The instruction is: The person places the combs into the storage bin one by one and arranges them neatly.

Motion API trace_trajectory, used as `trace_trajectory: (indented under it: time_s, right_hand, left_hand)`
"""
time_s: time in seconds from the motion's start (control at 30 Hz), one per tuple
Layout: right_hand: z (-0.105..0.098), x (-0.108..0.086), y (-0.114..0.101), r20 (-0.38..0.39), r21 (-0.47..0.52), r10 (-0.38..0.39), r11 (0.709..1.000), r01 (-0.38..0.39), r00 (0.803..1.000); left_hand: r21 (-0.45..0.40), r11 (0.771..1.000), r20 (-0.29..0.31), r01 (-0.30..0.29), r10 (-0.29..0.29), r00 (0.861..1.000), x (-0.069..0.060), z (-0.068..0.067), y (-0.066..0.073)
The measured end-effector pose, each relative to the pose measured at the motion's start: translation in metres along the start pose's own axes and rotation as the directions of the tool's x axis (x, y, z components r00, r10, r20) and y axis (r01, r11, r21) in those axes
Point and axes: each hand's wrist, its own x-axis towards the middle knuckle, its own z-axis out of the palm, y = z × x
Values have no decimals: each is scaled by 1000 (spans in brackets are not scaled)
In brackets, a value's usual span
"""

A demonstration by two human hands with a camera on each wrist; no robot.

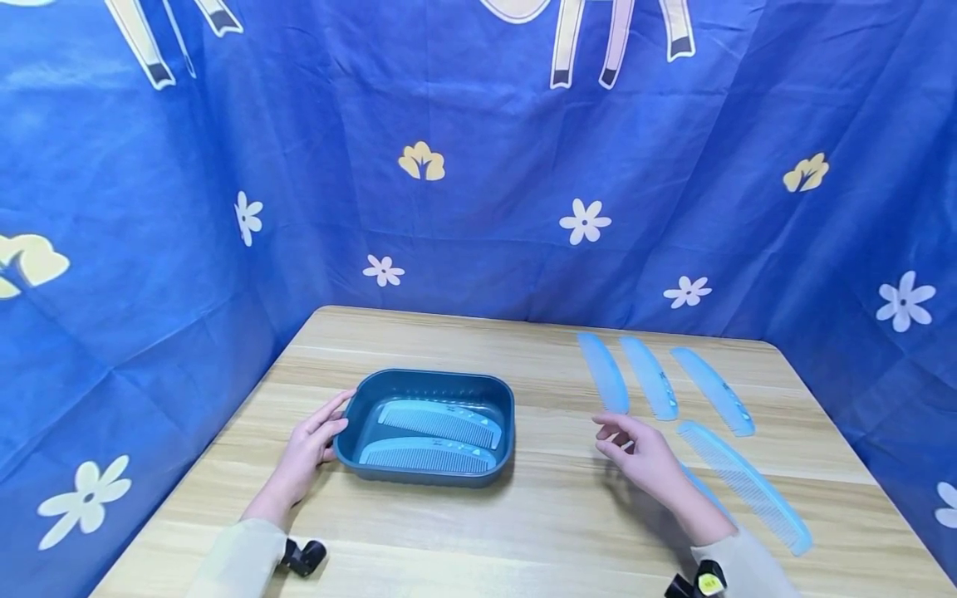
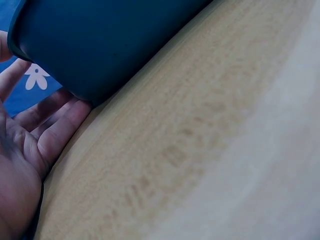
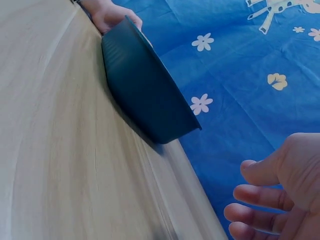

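Observation:
A dark blue basin stands on the table, with two light blue combs lying side by side inside. My left hand grips its left end, the thumb at the rim and the other fingers against the outer wall; in the left wrist view, fingertips touch the basin near its base. Between the basin and the combs at the right, my right hand hovers over the table, holding nothing, its fingers loosely bent and apart. The right wrist view shows that hand away from the basin.
Three light blue combs lie at the table's back right. A longer comb lies nearer, beside another comb partly hidden by my right forearm. Blue patterned cloth hangs behind and beside the wooden table.

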Motion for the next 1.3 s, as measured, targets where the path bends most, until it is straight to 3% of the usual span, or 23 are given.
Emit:
trace_trajectory:
  time_s: [0.2,0.43,0.9,1.3]
  right_hand:
    - [-10,-8,6,3,-5,57,998,-57,998]
    - [-22,-19,12,1,-39,26,999,-26,1000]
    - [-49,-42,28,12,-160,60,986,-57,998]
    - [-67,-57,42,31,-258,164,954,-150,986]
  left_hand:
    - [11,1000,-2,1,-1,1000,1,0,0]
    - [33,999,-3,-26,26,1000,1,0,-1]
    - [15,999,14,-44,44,999,-1,-1,-1]
    - [28,999,1,-24,24,1000,0,1,0]
